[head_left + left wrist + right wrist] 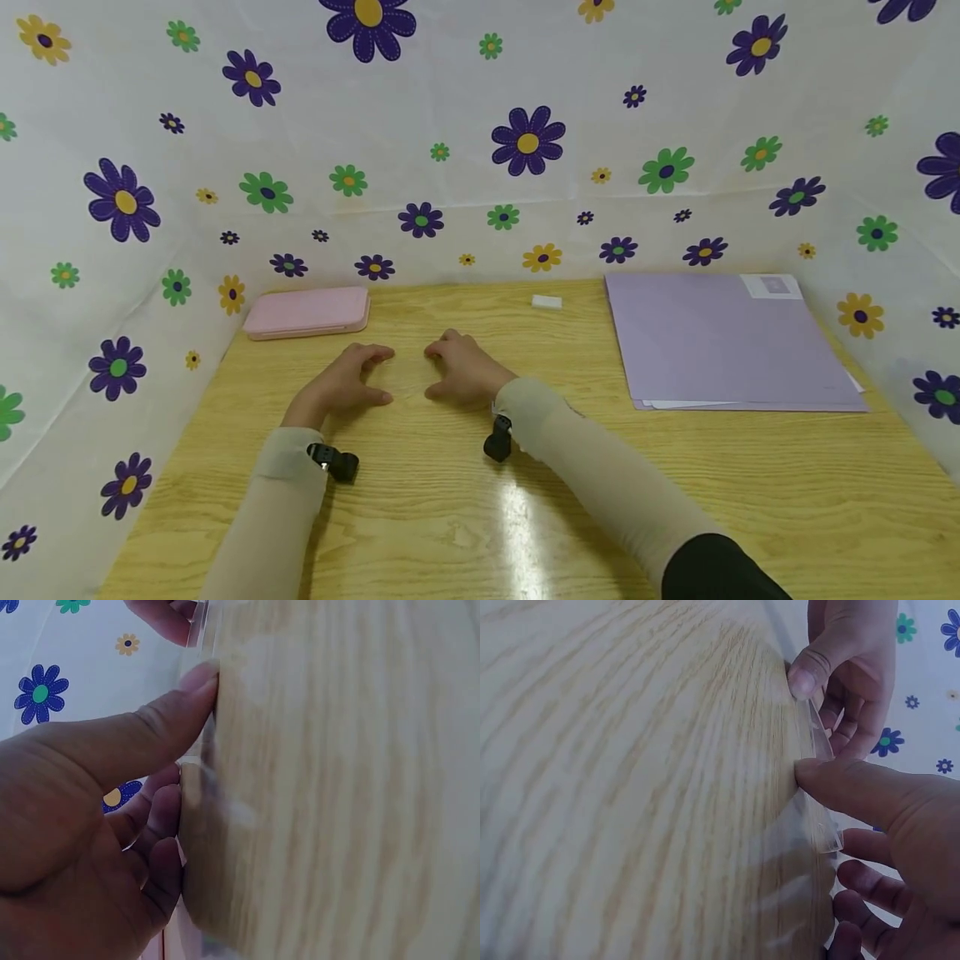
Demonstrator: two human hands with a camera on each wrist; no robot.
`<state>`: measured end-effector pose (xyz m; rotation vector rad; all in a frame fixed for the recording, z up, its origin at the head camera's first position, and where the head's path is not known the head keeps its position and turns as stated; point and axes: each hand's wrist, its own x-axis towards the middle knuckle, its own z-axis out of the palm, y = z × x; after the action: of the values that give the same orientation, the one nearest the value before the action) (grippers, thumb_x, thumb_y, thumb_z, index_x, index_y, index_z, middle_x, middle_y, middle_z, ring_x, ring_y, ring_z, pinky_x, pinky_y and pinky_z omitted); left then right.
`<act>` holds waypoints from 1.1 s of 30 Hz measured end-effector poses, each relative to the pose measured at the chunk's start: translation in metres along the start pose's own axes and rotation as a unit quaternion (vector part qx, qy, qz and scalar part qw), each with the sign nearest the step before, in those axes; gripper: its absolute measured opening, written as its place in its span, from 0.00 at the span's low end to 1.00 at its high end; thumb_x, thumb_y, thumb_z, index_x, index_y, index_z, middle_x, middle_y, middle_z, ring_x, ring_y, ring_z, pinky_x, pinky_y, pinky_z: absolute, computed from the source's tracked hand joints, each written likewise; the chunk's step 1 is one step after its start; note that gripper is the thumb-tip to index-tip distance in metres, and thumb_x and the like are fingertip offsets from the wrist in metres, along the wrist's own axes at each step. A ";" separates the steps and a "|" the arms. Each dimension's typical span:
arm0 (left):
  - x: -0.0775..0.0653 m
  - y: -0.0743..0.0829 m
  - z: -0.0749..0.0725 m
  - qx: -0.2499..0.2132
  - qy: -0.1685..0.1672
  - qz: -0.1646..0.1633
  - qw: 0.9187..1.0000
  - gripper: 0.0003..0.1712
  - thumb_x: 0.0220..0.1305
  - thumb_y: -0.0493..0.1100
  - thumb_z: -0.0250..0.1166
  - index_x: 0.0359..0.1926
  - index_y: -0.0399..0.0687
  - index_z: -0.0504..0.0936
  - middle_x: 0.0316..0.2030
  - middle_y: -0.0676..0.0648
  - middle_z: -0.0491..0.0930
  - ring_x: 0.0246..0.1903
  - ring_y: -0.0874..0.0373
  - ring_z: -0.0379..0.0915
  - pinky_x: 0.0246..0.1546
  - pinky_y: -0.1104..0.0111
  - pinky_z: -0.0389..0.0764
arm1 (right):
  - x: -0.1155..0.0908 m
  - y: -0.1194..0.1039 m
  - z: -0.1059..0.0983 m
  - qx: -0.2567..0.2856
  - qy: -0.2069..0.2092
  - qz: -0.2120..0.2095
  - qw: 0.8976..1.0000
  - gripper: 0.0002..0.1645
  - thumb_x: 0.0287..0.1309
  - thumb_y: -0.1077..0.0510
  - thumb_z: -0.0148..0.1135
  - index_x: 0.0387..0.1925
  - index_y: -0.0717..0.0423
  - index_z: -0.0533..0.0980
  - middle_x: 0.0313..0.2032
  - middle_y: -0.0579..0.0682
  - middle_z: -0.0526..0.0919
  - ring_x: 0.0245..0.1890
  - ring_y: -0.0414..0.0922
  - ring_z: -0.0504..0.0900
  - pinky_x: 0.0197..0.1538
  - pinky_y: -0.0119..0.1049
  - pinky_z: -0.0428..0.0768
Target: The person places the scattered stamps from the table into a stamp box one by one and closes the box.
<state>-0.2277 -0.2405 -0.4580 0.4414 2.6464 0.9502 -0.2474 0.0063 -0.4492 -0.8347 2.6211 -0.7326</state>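
Note:
A clear, see-through plastic piece [826,834] with straight edges lies low over the wooden table between the two hands. It is barely visible in the head view, and its kind cannot be told. My left hand [347,381] grips it from the left, thumb on the near side and fingers curved on the far side. From the right, my right hand [467,369] holds it in the same way, its thumb [829,778] along one edge. In the left wrist view a strip of the clear piece [199,626] shows above the left thumb [169,720].
Behind the left hand lies a pink pencil case [307,312]. A small white eraser-like block [547,302] sits at the back. To the right is a purple folder [720,342] with papers showing at its edges. A flowered cloth [450,108] encloses the table [420,517] at the back and sides.

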 end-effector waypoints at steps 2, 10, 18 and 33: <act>0.001 0.000 0.000 0.001 -0.002 -0.001 1.000 0.40 0.55 0.42 0.76 0.67 0.39 0.70 0.65 0.36 0.64 0.64 0.39 0.60 0.65 0.47 0.60 | 0.000 0.000 -0.001 0.000 0.001 0.000 1.000 0.36 0.55 0.47 0.73 0.63 0.54 0.74 0.57 0.50 0.69 0.55 0.49 0.69 0.58 0.41 0.71; 0.000 0.010 -0.001 0.003 -0.004 -0.017 1.000 0.38 0.54 0.41 0.77 0.65 0.42 0.72 0.66 0.37 0.66 0.68 0.39 0.55 0.67 0.44 0.53 | 0.001 0.000 -0.008 0.010 -0.004 0.003 1.000 0.36 0.52 0.49 0.73 0.61 0.58 0.74 0.55 0.51 0.75 0.55 0.46 0.73 0.60 0.39 0.71; -0.007 0.017 -0.002 -0.040 0.004 -0.030 0.999 0.39 0.54 0.41 0.77 0.65 0.42 0.72 0.63 0.40 0.71 0.63 0.40 0.63 0.64 0.46 0.62 | -0.008 0.002 -0.011 0.014 0.003 -0.022 1.000 0.36 0.52 0.49 0.73 0.61 0.59 0.74 0.52 0.50 0.76 0.52 0.45 0.75 0.57 0.39 0.73; -0.023 0.045 0.011 -0.076 0.035 0.064 0.994 0.38 0.57 0.42 0.75 0.67 0.47 0.71 0.61 0.41 0.72 0.58 0.44 0.68 0.56 0.43 0.68 | -0.057 0.010 -0.030 0.048 0.046 -0.073 0.995 0.35 0.52 0.50 0.72 0.60 0.60 0.74 0.53 0.55 0.75 0.50 0.51 0.74 0.52 0.44 0.75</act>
<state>-0.1949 -0.2104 -0.4329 0.5572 2.6076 1.2183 -0.2194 0.0591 -0.4229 -0.9929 2.6012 -0.9501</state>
